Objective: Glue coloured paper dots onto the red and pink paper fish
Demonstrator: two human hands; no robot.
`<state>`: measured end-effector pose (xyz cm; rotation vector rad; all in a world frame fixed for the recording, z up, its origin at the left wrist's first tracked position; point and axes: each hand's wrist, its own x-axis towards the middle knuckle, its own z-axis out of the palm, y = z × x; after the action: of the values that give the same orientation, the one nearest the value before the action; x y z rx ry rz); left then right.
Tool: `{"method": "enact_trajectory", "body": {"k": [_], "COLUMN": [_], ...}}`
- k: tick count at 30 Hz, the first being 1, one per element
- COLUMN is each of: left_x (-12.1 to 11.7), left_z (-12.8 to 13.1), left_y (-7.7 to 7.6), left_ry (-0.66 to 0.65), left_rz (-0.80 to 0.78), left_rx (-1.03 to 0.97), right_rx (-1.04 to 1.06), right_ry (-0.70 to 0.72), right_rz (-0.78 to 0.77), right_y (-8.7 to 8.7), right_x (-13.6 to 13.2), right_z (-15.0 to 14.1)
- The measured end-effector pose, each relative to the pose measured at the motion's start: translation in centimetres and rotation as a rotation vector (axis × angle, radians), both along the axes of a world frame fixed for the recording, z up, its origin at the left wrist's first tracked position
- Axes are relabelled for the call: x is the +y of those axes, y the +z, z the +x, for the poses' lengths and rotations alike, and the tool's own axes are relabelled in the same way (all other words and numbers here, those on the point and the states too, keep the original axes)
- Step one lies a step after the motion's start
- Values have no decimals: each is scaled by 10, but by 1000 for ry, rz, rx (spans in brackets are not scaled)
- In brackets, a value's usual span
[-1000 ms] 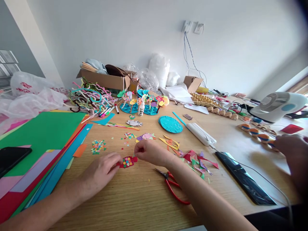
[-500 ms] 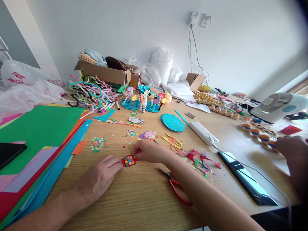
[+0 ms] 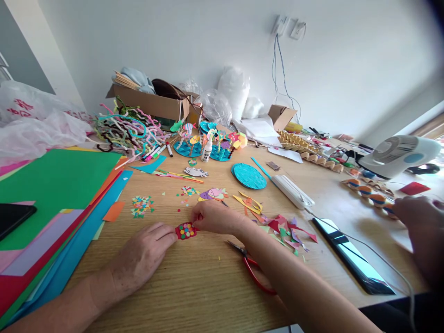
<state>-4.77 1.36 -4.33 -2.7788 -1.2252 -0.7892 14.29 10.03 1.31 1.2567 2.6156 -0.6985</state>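
A small red paper cutout (image 3: 186, 231) covered with round coloured paper dots lies at the middle of the table. My left hand (image 3: 152, 247) grips its left edge, the fingers pressed together. At its right edge, the curled fingers of my right hand (image 3: 210, 217) pinch the paper; their tips are partly hidden. Just beyond lie purple and pink paper fish (image 3: 212, 194) and a heap of paper dots (image 3: 190, 190). Red-handled scissors (image 3: 255, 273) rest beneath my right forearm. A pile of paper confetti (image 3: 142, 206) sits farther left.
Coloured paper sheets (image 3: 58, 180) stack on the left. Paper scraps (image 3: 287, 231), a phone-like glossy black slab (image 3: 350, 254) and a white power strip (image 3: 292, 190) lie right. Blue discs (image 3: 249, 176) and a glue bottle (image 3: 207, 151) stand beyond. Another person's hand (image 3: 421, 222) is at the right edge.
Both hands keep their hold on the red paper cutout, almost unmoved. A dot at its middle looks different: blue shows there now. The view has shifted slightly.
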Motion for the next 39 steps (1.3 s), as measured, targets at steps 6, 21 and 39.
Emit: {"method": "enact_trajectory", "body": {"k": [6,21,39], "left_x": [0,2,1], "left_z": [-1,-3,-3], "left_y": [0,-4,-8], "left_ry": [-18,-22,2], "left_rz": [-9,-51,-6], "left_rx": [-11,-12,-8], "right_rx": [-24,-40,213], "right_ry": [16,20,-15], "right_rz": [16,23,-29], "right_y": [-1,0,-12], "right_x": [1,0,0], "right_z": [-2,-3,12]}}
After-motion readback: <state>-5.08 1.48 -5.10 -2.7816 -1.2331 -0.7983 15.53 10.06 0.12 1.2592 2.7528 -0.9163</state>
